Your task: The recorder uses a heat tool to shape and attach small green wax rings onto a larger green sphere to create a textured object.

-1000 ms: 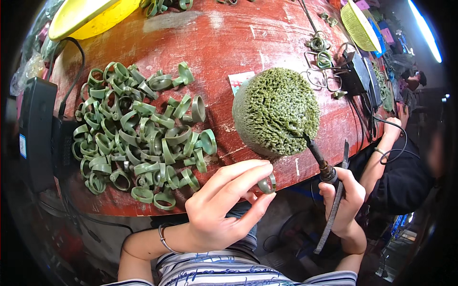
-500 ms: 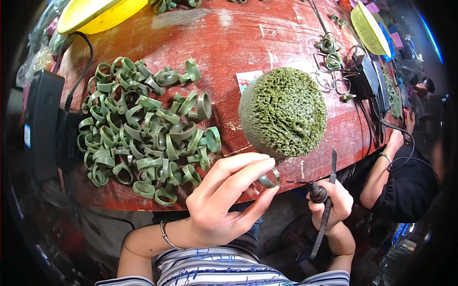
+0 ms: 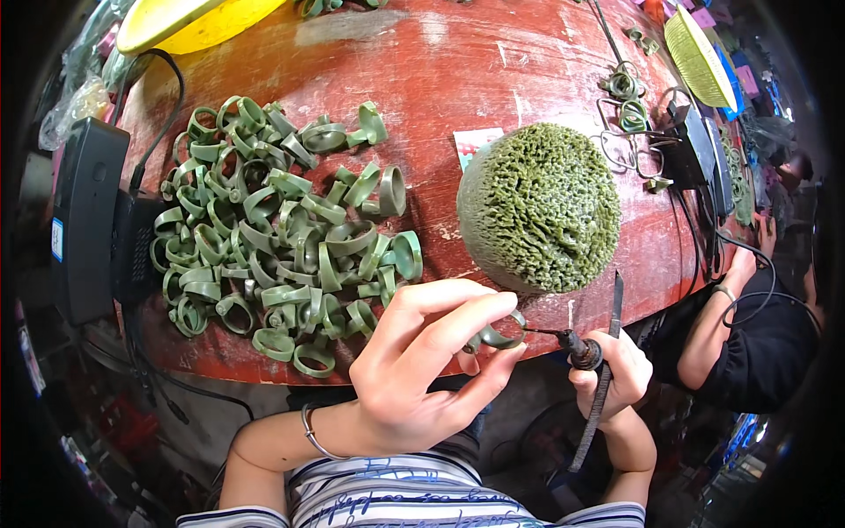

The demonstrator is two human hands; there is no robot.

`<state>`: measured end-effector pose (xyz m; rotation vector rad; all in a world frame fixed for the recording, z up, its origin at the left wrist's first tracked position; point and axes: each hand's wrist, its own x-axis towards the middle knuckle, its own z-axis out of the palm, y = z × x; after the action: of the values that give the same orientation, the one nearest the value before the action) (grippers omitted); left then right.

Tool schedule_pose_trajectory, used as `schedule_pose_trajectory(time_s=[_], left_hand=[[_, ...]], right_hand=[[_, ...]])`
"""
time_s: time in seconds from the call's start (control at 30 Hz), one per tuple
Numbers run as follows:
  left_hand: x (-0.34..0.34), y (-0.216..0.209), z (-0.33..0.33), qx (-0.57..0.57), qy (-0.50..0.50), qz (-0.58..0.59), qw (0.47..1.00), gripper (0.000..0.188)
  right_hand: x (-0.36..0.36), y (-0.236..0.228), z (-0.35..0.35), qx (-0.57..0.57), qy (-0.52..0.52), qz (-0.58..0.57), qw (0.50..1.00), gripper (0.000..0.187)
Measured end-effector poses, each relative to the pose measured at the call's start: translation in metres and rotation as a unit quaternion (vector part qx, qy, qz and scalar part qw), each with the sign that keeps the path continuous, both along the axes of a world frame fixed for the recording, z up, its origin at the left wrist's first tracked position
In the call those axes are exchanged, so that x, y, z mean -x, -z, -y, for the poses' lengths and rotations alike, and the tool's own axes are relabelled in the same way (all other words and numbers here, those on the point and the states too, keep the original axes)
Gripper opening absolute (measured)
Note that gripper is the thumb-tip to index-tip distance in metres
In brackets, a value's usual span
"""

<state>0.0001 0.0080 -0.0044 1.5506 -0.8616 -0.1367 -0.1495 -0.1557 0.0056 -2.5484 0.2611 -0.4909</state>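
Note:
A green ring (image 3: pixel 504 340) is pinched between the thumb and fingers of my left hand (image 3: pixel 421 365), just over the table's near edge. My right hand (image 3: pixel 623 374) grips a dark pen-like tool (image 3: pixel 581 349) with a thin needle tip; the tip meets the ring's right rim, though firm contact is hard to tell. A flat metal file (image 3: pixel 591 424) is also held in that hand, slanting upward past the fingers. Behind both hands stands a round green lump (image 3: pixel 546 207) with a rough, pitted top. Many similar green rings (image 3: pixel 273 233) lie heaped to the left.
A black box (image 3: pixel 88 220) with cords stands at the left edge. Yellow basins (image 3: pixel 211 31) sit far left, a yellow-green basket (image 3: pixel 700 57) far right. Black devices with cables (image 3: pixel 691 145) line the right side, near another person's arm (image 3: pixel 709 330). The red table (image 3: pixel 414 106) is worn.
The needle tip has come leftward from just off the ring to its rim. The view has shifted slightly. Both hands keep their holds.

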Motion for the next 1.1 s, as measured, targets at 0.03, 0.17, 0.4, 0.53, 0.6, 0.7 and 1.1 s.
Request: schedule_pose_trajectory(time_s=[0.03,0.17,0.4,0.53,0.6,0.7,1.1], left_hand=[[0.0,0.0,0.0,-0.001,0.0,0.0,1.0,0.042],[0.0,-0.002,-0.001,-0.009,0.004,-0.01,1.0,0.043],[0.001,-0.002,-0.002,-0.012,0.016,-0.028,0.999,0.045],[0.002,-0.003,-0.002,-0.003,0.016,-0.066,0.998,0.044],[0.0,-0.005,-0.002,-0.02,0.02,-0.038,0.999,0.043],[0.001,-0.004,-0.003,-0.018,0.025,-0.053,0.998,0.043],[0.004,-0.003,0.0,0.016,0.029,-0.105,0.994,0.043]], right_hand=[[0.0,0.0,0.0,-0.001,0.0,0.0,1.0,0.045],[-0.002,-0.002,0.0,0.011,0.0,0.002,1.0,0.045],[-0.001,-0.001,0.0,0.007,-0.001,0.001,1.0,0.046],[-0.002,-0.001,0.0,0.006,-0.005,0.003,1.0,0.047],[-0.001,-0.002,0.001,0.01,-0.005,0.002,1.0,0.047],[-0.001,-0.002,0.001,0.01,-0.006,-0.003,1.0,0.047],[0.016,0.009,0.004,-0.115,0.076,0.003,0.99,0.046]])
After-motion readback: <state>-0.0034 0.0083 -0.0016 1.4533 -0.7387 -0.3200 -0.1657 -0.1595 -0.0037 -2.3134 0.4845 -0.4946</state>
